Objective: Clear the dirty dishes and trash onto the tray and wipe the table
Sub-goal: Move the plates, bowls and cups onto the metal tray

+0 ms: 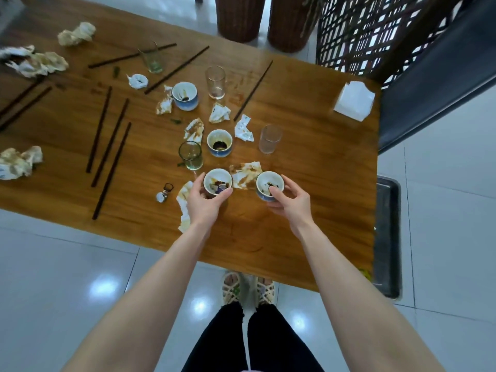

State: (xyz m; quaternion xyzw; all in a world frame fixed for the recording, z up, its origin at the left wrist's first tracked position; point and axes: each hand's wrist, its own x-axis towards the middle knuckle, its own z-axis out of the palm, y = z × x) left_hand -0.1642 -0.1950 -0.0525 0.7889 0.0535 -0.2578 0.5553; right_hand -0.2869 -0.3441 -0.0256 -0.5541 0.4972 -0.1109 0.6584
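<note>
The left hand (pixel 205 201) holds the left cup (pixel 217 176) and the right hand (pixel 291 202) holds the right cup (pixel 268 179) on the desk (pixel 308 224), and the dark sauce (pixel 214 184) inside may spill if they tip going to the tray (pixel 386 237).

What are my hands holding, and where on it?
Left hand grips the left cup, right hand the right cup, each by its side and rim.

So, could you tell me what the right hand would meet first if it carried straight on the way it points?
Beyond the cup it grips, the right hand points forward and left, so it would likely meet the stained napkin first, though depth is unclear.
</note>
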